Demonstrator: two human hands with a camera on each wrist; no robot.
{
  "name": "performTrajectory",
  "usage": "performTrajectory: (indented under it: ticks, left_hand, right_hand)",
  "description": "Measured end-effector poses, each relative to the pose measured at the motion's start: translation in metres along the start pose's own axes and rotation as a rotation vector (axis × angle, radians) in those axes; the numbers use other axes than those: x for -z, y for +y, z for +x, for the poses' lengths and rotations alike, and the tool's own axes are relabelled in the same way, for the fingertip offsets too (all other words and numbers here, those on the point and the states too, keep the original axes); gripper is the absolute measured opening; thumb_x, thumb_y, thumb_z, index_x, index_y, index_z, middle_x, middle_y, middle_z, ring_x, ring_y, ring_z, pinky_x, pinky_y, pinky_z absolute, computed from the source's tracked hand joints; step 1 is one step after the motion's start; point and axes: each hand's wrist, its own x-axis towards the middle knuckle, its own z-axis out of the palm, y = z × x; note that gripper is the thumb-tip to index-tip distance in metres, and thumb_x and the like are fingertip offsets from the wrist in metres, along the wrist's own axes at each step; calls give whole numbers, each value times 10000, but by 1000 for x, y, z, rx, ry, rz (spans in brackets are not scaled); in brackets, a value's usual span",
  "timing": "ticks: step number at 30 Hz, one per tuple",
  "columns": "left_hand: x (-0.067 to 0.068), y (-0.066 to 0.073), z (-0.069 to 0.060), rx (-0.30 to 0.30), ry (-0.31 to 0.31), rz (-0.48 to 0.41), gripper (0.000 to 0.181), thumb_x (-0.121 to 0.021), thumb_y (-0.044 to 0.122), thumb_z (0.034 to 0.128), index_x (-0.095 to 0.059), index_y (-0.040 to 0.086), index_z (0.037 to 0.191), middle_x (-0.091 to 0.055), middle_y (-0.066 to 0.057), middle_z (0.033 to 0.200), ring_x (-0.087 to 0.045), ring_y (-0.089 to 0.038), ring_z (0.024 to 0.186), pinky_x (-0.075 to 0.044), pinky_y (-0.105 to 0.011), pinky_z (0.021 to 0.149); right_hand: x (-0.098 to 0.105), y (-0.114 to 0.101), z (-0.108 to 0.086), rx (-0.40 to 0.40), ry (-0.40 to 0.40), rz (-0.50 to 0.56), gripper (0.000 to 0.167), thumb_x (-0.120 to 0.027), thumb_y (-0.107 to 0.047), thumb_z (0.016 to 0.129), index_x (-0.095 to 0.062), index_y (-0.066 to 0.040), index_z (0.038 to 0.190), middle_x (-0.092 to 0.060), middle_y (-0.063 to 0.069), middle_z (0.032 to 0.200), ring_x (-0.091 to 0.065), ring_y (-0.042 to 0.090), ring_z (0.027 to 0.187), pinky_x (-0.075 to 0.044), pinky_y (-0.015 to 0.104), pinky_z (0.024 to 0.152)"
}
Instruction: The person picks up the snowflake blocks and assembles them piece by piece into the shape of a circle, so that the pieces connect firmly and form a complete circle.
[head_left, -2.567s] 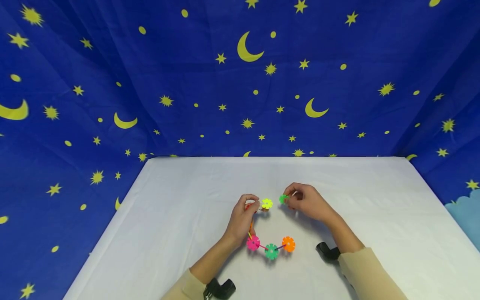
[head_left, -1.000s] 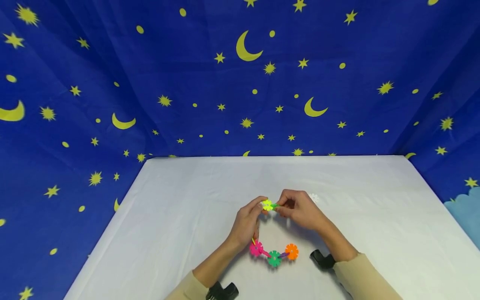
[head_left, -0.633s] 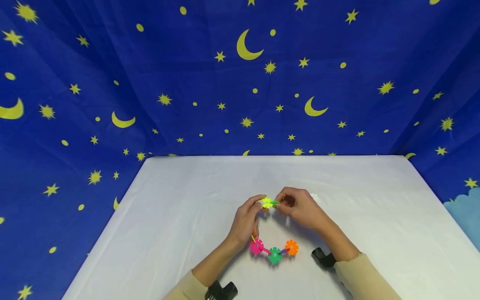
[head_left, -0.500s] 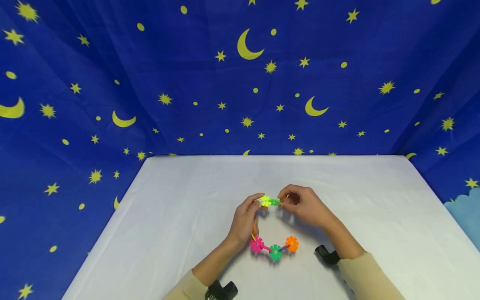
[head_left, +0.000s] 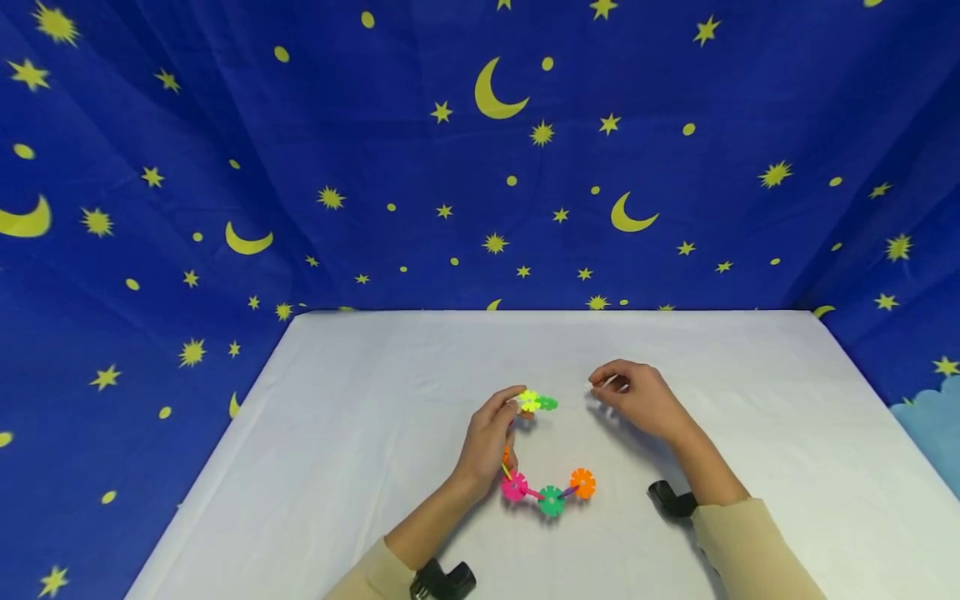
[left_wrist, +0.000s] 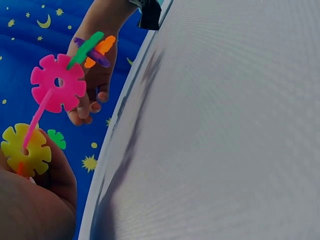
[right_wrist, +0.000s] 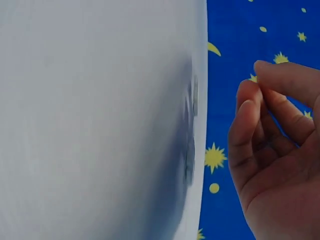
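In the head view my left hand [head_left: 483, 446] holds a chain of slotted snowflake discs. A yellow disc [head_left: 529, 401] at its fingertips joins a green disc [head_left: 549, 403]. Below the palm hang a pink disc [head_left: 514, 487], a teal disc [head_left: 551, 501] and an orange disc [head_left: 582, 483], linked by edge-on discs. The left wrist view shows the pink disc [left_wrist: 58, 82] and a darker yellow disc [left_wrist: 27, 150] near the palm. My right hand [head_left: 637, 400], apart from the chain, pinches a small white disc [head_left: 588, 387]; the right wrist view shows the curled fingers [right_wrist: 245, 125] but hides the disc.
A white-covered table [head_left: 390, 367] lies under both hands. A blue curtain [head_left: 420, 167] with yellow moons and stars stands behind and at the sides. Black wrist cameras [head_left: 671, 500] jut from both wrists.
The right hand has brought the green disc to the yellow one and let it go, joined there. It has since moved right and taken the white disc from the table. The left hand keeps its hold.
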Motion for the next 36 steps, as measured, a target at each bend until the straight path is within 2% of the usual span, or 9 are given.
performTrajectory:
  ticks: [5,10,17,20,26,36]
  left_hand:
    - [0,-1,0,5,2,2,335,-413,136,1030,-543,73,1332,-582,-292,1125,-374,-106,389,-423,-243,374]
    - [1,-2,0,10,-3,1,337,-415,143,1030,-542,75,1334,-581,-295,1126,-371,-100,390,-424,-240,374]
    - [0,-3,1,-2,-7,8,331,-418,136,1027,-552,64,1320,-588,-287,1105,-381,-106,375,-418,-241,372]
    - [1,-3,1,3,-16,4,330,-413,133,1028,-552,65,1320,-585,-281,1110,-390,-110,368,-409,-238,369]
    - [1,-3,1,10,-12,3,328,-416,130,1026,-554,64,1317,-589,-266,1102,-392,-112,367,-403,-236,367]
    - [-1,-2,1,9,-6,-5,326,-421,128,1023,-555,56,1311,-589,-266,1094,-388,-106,369,-415,-237,367]
  right_hand:
    - [5,9,0,-26,28,-44,216,-703,-152,882,-693,-76,1084,-674,41,1001,-619,169,786,-497,339,612]
    - [5,15,0,-7,-2,-60,323,-702,-155,881,-659,-67,1188,-626,95,1143,-582,175,727,-480,318,558]
    - [-2,19,3,45,-71,-121,441,-688,-192,899,-587,-71,1312,-575,94,1264,-502,188,791,-433,355,700]
    - [-3,20,3,69,-62,-141,387,-691,-133,886,-625,-72,1263,-599,79,1221,-501,187,809,-430,361,722]
    - [-7,22,5,104,-44,-189,298,-700,-44,843,-683,-46,1141,-634,39,1007,-532,159,795,-463,344,699]
    - [-8,16,5,55,-68,-222,230,-692,-45,840,-662,-46,1068,-586,35,918,-520,169,772,-460,349,683]
